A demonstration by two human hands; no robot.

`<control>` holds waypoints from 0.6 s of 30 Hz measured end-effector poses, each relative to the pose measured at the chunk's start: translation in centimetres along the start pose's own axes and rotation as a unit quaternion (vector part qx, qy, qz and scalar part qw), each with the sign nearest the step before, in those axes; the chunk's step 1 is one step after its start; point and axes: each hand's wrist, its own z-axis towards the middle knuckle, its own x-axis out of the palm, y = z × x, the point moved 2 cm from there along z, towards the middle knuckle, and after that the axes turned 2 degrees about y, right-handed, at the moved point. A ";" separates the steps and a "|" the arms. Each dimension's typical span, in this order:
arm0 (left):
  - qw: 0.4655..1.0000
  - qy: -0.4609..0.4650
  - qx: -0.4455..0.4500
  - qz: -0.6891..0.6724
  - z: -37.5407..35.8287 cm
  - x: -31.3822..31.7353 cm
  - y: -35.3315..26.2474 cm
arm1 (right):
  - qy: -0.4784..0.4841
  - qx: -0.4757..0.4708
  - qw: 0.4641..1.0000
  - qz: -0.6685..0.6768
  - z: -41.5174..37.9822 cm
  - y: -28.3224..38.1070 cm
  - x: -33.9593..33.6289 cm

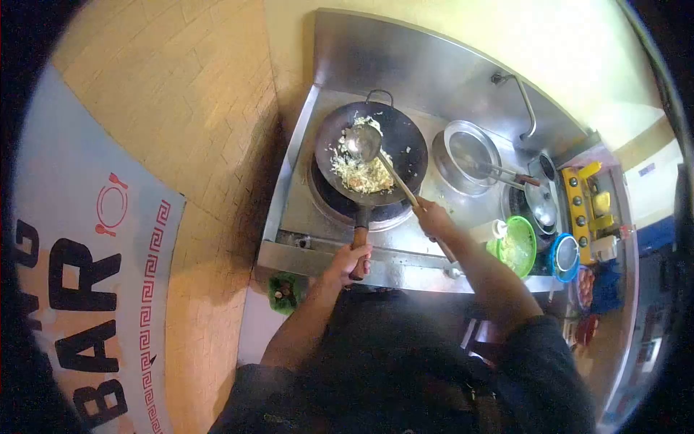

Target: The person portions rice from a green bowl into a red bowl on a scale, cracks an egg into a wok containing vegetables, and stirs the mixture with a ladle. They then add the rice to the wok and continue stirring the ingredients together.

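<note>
A dark wok (408, 130) sits over the burner on the steel stove, with pale, chopped-looking food (358, 173) in it, some of it looking like rice. My left hand (350, 262) is wrapped round the wok's wooden handle (360, 237) at the front. In my right hand (434, 219) is the long wooden shaft of a ladle (363, 142), gripped partway along. The ladle's metal bowl rests in the food, towards the wok's left side. Bits of food are scattered up the wok's wall.
Right of the wok stands a metal pot (463, 177) with a strainer (473, 148) across it. A green bowl (533, 242), a white bottle (499, 229) and a blue-rimmed container (557, 264) line the front right. A curved tap (531, 108) juts from the backsplash. A brick wall (217, 145) bounds the left.
</note>
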 end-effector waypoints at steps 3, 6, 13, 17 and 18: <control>0.999 0.014 0.032 0.015 0.5 -0.4 0.3 | 0.062 0.064 0.995 0.045 -0.9 -0.8 0.0; 0.999 0.028 0.016 -0.013 0.8 -0.4 0.7 | 0.009 0.022 1.000 0.011 0.3 -0.8 0.8; 1.000 0.016 0.013 -0.005 0.6 -0.3 0.9 | 0.107 0.098 0.977 0.156 -1.8 1.1 -0.1; 1.000 0.022 0.008 -0.004 1.0 -0.6 0.8 | -0.025 -0.025 0.992 -0.118 2.6 -1.7 0.6; 1.000 0.026 0.009 0.005 1.1 -0.8 0.8 | -0.002 -0.021 0.996 -0.090 1.3 -0.1 -0.9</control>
